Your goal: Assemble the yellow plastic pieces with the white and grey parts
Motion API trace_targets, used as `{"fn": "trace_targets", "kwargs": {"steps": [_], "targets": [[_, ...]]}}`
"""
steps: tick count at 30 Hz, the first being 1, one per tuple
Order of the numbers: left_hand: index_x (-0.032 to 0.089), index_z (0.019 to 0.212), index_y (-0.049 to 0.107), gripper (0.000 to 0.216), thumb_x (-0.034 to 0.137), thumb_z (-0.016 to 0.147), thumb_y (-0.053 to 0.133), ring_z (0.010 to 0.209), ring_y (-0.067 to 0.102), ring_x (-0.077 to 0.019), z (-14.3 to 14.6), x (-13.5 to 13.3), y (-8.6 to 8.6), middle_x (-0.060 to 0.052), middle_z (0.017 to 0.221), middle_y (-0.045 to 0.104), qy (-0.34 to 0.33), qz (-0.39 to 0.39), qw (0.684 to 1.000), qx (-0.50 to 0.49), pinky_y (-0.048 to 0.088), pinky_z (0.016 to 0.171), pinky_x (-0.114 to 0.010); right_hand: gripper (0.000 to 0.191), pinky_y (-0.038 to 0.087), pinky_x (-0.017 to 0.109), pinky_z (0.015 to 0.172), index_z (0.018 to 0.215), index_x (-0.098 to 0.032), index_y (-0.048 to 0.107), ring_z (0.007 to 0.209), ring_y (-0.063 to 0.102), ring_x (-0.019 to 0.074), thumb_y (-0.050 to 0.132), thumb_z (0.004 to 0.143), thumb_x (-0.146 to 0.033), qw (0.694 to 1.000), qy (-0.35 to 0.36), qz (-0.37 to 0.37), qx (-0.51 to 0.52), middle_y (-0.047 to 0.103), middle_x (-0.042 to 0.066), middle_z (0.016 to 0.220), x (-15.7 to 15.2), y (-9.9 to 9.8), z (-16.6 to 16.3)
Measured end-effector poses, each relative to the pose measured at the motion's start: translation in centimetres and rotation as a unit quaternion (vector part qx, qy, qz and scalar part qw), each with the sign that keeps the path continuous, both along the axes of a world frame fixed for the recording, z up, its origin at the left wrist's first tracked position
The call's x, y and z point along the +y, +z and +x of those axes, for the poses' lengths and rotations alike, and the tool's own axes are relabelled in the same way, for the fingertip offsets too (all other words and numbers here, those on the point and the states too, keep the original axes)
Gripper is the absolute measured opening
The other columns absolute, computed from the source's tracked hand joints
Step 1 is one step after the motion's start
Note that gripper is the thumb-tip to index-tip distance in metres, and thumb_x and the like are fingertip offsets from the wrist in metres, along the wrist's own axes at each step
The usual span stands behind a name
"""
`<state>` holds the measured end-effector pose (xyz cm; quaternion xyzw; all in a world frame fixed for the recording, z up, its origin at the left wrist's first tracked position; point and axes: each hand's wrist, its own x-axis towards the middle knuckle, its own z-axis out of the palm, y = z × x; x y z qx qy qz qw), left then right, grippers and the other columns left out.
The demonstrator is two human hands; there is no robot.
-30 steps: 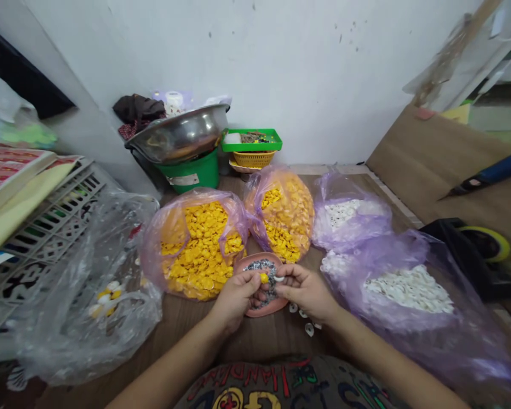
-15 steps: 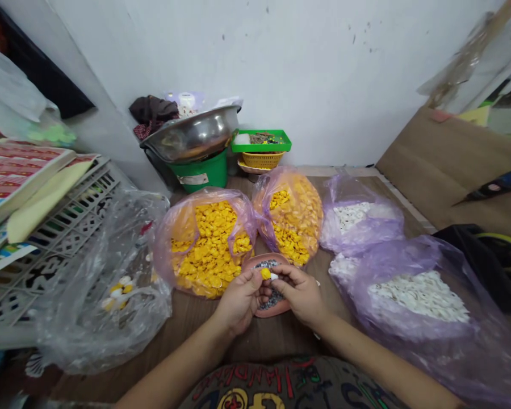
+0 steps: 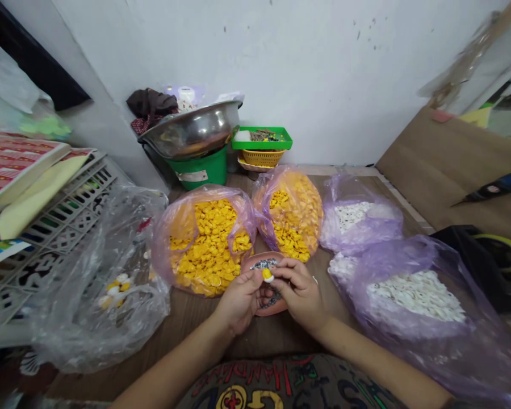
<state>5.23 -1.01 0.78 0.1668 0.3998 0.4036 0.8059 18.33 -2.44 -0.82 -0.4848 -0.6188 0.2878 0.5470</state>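
Both hands meet over a pink dish (image 3: 255,263) of small black and white bits. My left hand (image 3: 238,298) is closed, pinching a small yellow piece (image 3: 266,274). A small white piece (image 3: 269,279) is pressed against the yellow one by the closed fingertips of my right hand (image 3: 300,292). Just behind the dish lie two purple bags of yellow pieces, one at the left (image 3: 206,241) and one at the right (image 3: 290,218).
Two purple bags of white pieces (image 3: 355,218) (image 3: 413,295) lie on the right. A clear bag (image 3: 106,284) with a few joined pieces lies left, beside a white crate (image 3: 38,233). A steel bowl (image 3: 191,133) on a green bucket and a green tray (image 3: 262,139) stand by the wall.
The hands have come together: the white piece in the right fingers, apart from the yellow piece a second ago, now touches it. The view has shifted slightly.
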Motion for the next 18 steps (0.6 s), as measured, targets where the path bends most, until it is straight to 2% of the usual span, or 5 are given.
{"fn": "trace_targets", "kwargs": {"steps": [3,6,13,18], "targets": [[0.013,0.069,0.063,0.028,0.033,0.055,0.075,0.045,0.052,-0.0083,-0.07,0.06,0.05,-0.001,0.056,0.062,-0.002,0.005,1.0,0.012,0.037,0.043,-0.018,0.015,0.051,0.028,0.072,0.084,-0.023,0.067,0.078,0.061,0.0153,0.056,0.076,-0.016,0.999,0.001,0.03,-0.041,0.065,0.004,0.084,0.02,-0.06,-0.06],[0.013,0.067,0.064,0.034,0.038,0.048,0.078,0.045,0.051,-0.0083,-0.19,0.17,0.0,-0.001,0.055,0.061,-0.007,0.016,0.999,0.043,0.036,0.043,-0.019,0.019,0.051,0.029,0.073,0.09,-0.023,0.066,0.079,0.062,0.0159,0.055,0.076,-0.016,0.998,-0.003,0.025,-0.05,0.067,0.004,0.086,-0.1,-0.09,-0.16],[0.013,0.073,0.069,0.041,0.046,0.049,0.074,0.047,0.049,-0.0078,-0.24,0.2,-0.52,0.001,0.049,0.058,-0.013,0.116,0.98,0.162,0.038,0.048,-0.019,0.016,0.051,0.029,0.073,0.078,-0.026,0.07,0.078,0.062,0.0151,0.056,0.074,-0.018,0.999,-0.011,-0.033,0.029,0.067,0.003,0.083,-0.13,-0.36,-0.37],[0.015,0.078,0.069,0.038,0.036,0.048,0.077,0.057,0.056,-0.011,-0.28,-0.11,-0.56,-0.003,0.067,0.067,0.005,0.085,0.989,0.121,0.042,0.055,-0.021,0.015,0.051,0.032,0.076,0.077,-0.026,0.07,0.08,0.063,0.017,0.059,0.07,-0.02,0.991,-0.003,-0.106,0.084,0.068,0.002,0.082,-0.07,-0.68,-0.59]]}}
